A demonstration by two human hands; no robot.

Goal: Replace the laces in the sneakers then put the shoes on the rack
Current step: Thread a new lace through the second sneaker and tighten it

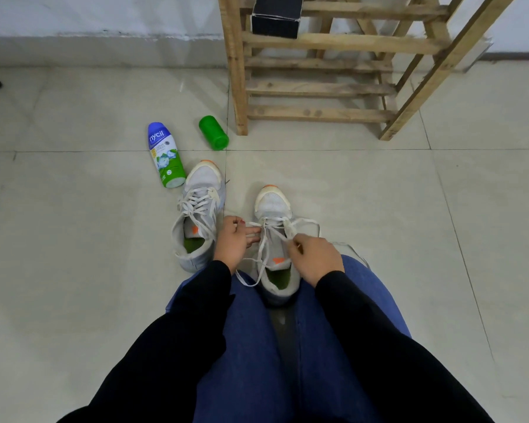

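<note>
Looked down past two knees in blue denim and two black matte sleeves. Counted two hands, both curled at one flat white lace (306,221): left hand (231,242) pinching a strand between thumb and forefinger, right hand (315,259) pinching another strand just across the eyelets. Found the lace loosely threaded in the near sneaker (274,206), grey-white mesh with an orange toe tip and green insole, set on the floor (348,184) between the knees. Saw a second sneaker (200,178) of the same make just to the left, fully laced, upright. Noted two cylinders farther off on the glossy pale tiles: one blue, white and green plastic bottle (165,157), one plain green container (213,132). Made out one rough slatted wooden rack (235,71) beyond, with one black box (277,19) on a shelf.
</note>
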